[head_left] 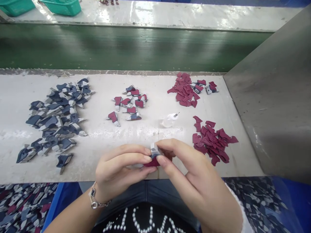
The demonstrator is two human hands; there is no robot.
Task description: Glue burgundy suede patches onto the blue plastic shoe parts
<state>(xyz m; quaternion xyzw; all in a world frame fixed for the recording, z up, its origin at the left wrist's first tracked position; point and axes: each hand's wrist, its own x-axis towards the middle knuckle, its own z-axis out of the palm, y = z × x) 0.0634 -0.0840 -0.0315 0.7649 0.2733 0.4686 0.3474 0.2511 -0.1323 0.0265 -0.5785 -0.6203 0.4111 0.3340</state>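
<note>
- The left hand [121,170] and the right hand [194,178] are both closed on one small blue-and-red piece [153,157], pinched between their fingertips.
- The piece is held near the clear bottle [168,121], on the person's side of it.

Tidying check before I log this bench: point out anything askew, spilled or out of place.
The small clear bottle lies on its side between the piles; no spill shows. A few grey-tipped pieces sit mixed against the far dark-red pile. The left hand and right hand pinch one small piece.
</note>
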